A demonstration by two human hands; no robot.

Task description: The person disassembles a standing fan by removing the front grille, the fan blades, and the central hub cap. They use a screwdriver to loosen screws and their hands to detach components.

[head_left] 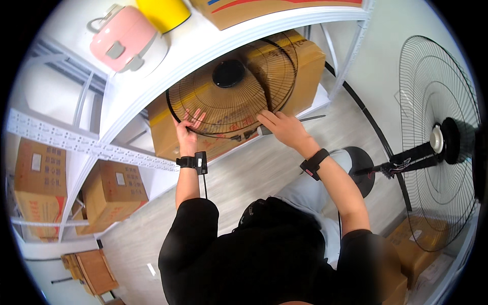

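A round black wire fan grille (203,96) with a black centre disc is tilted against a large cardboard box on the low shelf. My left hand (189,128) holds its lower left rim, with the fingers spread behind the wires. My right hand (285,131) is at the lower right rim, fingers curled down at the edge. Under that hand lies a screwdriver (311,118), its grey handle on the left and its thin shaft pointing right. Part of the screwdriver is hidden by the hand. Small dark clips hang at the grille's bottom edge.
On the right stands a fan body with its rear grille (422,101) and motor hub. A pink lidded pot (124,40) and a yellow container (165,15) sit on the white shelf (203,40) above. Cardboard boxes (114,190) fill the left shelves.
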